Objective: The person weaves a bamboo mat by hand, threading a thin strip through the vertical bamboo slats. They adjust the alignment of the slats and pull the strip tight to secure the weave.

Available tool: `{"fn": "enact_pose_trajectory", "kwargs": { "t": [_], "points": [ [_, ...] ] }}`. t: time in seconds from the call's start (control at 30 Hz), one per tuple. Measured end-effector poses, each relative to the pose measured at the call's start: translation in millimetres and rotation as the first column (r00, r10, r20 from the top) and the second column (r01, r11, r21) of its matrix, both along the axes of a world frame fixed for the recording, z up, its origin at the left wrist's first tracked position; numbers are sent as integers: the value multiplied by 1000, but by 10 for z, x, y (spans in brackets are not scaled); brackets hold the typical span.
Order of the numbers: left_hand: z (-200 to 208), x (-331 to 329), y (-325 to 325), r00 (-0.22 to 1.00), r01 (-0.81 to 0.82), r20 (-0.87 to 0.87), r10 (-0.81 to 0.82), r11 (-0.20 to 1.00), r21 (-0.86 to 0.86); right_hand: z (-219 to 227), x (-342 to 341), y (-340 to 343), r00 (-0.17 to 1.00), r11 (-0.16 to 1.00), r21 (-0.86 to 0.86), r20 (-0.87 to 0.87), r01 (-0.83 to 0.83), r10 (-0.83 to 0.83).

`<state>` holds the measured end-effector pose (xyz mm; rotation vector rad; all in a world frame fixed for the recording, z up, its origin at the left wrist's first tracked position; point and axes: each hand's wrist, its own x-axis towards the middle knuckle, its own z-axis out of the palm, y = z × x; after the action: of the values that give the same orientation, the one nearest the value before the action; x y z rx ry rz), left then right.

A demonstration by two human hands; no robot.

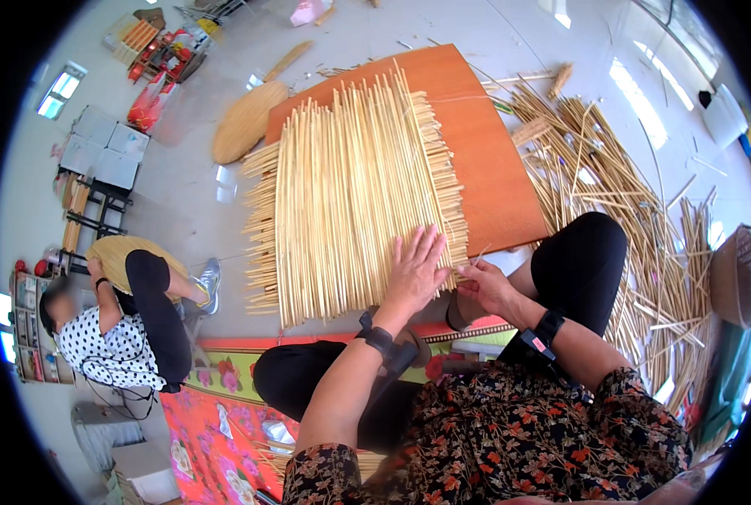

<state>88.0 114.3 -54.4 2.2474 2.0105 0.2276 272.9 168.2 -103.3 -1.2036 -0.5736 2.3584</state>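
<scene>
A mat of pale straw stalks (350, 194) lies in front of me, one layer running lengthwise over a crosswise layer whose ends stick out at both sides. It rests on an orange-brown board (485, 160). My left hand (417, 271) presses flat on the mat's near right corner, fingers spread. Beside it, at the corner's edge, my right hand (488, 290) has thumb and fingers pinched together. A thin strand shows at its fingertips, too fine to name. Dark bands circle both wrists.
Loose stalks (611, 194) cover the floor on the right, with a woven basket (735, 278) beyond. A round woven piece (253, 122) lies past the board's left edge. At left, a seated person (127, 345) holds another round woven piece (135, 252). Red floral cloth (207, 438) spreads at lower left.
</scene>
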Motion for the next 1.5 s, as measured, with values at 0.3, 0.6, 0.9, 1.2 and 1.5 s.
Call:
{"fn": "enact_pose_trajectory", "kwargs": {
  "t": [0.3, 0.6, 0.9, 1.2, 1.5],
  "points": [
    [164, -147, 65, 996, 60, 75, -53, 994, -88, -58, 72, 17, 985, 973, 225, 175, -49, 9],
    [61, -154, 20, 996, 31, 79, -26, 998, -57, 465, 257, 647, 690, 165, 781, 614, -603, -383],
    [1261, -737, -203, 887, -148, 436, 153, 988, -47, 387, 42, 1358, 427, 263, 495, 861, -828, -276],
    [1758, -1654, -1631, 569, -696, 757, 322, 679, 233, 259, 45, 1343, 385, 51, 425, 859, -904, -339],
    [325, -1752, -3415, -47, -953, 898, 438, 250, -172, 332, 107, 1684, 751, 392, 710, 656, -584, -70]
  ]
}}
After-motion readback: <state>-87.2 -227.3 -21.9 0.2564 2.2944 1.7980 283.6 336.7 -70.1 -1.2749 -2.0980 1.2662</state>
